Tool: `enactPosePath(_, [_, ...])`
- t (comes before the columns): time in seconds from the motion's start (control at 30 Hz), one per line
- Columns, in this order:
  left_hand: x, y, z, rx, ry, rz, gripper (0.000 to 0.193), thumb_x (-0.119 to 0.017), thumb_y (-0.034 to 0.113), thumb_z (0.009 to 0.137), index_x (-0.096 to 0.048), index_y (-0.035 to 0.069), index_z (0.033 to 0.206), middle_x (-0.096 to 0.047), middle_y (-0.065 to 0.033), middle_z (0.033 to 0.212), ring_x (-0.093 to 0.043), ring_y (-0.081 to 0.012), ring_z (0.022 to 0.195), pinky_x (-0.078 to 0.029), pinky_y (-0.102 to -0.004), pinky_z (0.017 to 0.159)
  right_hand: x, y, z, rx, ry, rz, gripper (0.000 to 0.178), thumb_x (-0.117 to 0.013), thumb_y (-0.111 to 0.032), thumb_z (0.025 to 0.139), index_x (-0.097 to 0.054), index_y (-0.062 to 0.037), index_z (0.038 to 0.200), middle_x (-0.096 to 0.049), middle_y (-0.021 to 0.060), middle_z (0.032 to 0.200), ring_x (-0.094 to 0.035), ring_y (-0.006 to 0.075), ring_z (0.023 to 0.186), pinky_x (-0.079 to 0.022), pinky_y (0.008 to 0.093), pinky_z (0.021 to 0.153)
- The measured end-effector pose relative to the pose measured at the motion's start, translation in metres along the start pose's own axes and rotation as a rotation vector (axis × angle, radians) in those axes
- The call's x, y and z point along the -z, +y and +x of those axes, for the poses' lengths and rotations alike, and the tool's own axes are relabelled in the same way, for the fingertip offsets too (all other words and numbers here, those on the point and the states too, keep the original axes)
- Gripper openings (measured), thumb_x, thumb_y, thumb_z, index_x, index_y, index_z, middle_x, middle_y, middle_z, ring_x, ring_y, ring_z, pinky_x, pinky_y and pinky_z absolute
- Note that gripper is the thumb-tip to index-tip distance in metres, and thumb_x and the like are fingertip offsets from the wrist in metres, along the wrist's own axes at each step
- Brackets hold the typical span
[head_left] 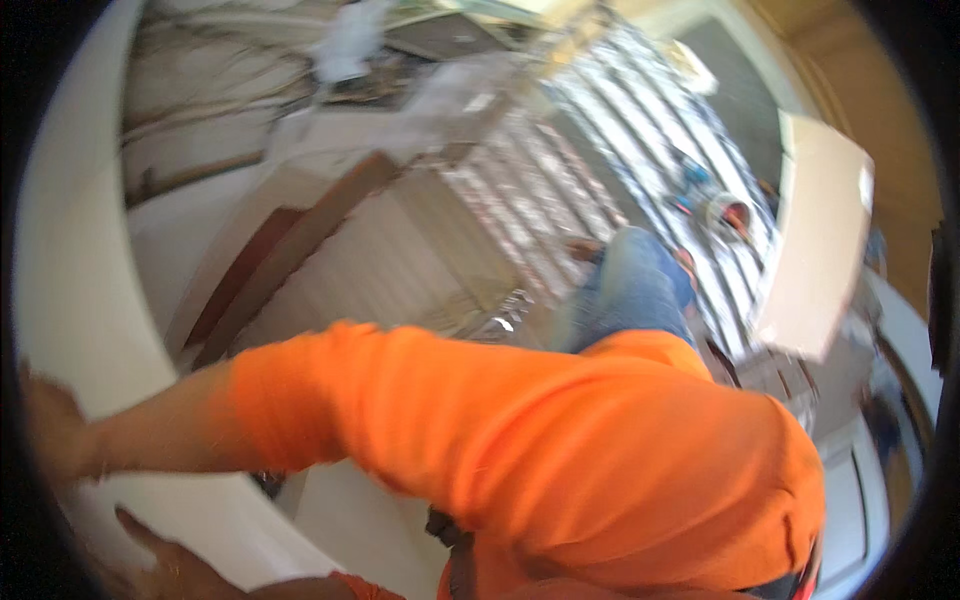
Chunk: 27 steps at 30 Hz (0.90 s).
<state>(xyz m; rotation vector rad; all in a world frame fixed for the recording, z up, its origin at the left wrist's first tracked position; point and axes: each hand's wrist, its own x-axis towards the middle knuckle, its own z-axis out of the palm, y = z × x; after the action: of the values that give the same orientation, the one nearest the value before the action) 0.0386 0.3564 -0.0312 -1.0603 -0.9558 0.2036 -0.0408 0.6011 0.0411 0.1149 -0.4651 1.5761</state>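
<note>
At the left rim, a smooth cream-white panel (75,250) stands tall, bent by the lens. My right arm, in a short orange sleeve, reaches across to it, and my right hand (55,430) rests against its surface. Blur and the dark rim hide most of that hand's fingers. Lower down, my left hand (170,570) lies by the same panel with its thumb spread apart; its other fingertips fade into the dark edge. I make out no tool in either hand.
Past my jeans-clad leg (630,285) lie ribbed metal sheets (640,110). A round container (728,215) and a blue tool (690,180) sit on them. A cardboard piece (820,230) stands at right. Brown boards and an open cardboard box (380,260) fill the middle left.
</note>
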Motion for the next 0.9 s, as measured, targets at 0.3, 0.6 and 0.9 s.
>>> enactPosePath(0.3, [-0.02,0.049,0.067,0.194,-0.253,0.233,0.038,-0.074,0.029,0.09,-0.071,0.019,0.127,-0.074,-0.004,0.114,-0.072,-0.0298,0.094,-0.057,-0.0405,0.075,0.072,-0.093,-0.086,-0.235,-0.088,-0.126,0.053,-0.069,-0.013,0.08,-0.043,0.0092,0.121,-0.067,0.024,0.084,-0.071,0.0383,0.075,-0.056,0.0462,0.07])
enactPosePath(0.6, [-0.033,0.07,0.107,0.51,-0.305,0.144,0.028,-0.065,0.03,0.102,-0.081,0.007,0.107,-0.079,-0.0112,0.104,-0.075,-0.0288,0.096,-0.058,-0.037,0.079,0.145,-0.052,-0.057,-0.106,-0.101,-0.164,0.029,-0.058,-0.021,0.102,-0.049,-0.0044,0.124,-0.069,0.0238,0.089,-0.071,0.0408,0.08,-0.055,0.0484,0.077])
enactPosePath(0.9, [-0.039,0.087,0.094,0.602,-0.362,0.263,0.043,-0.056,0.037,0.106,-0.071,0.001,0.123,-0.068,-0.0189,0.121,-0.059,-0.0393,0.119,-0.042,-0.0506,0.108,0.182,-0.052,0.009,0.674,-0.778,-0.776,0.021,-0.068,-0.021,0.093,-0.057,-0.0035,0.1,-0.063,0.0084,0.069,-0.071,0.0276,0.064,-0.056,0.0394,0.052])
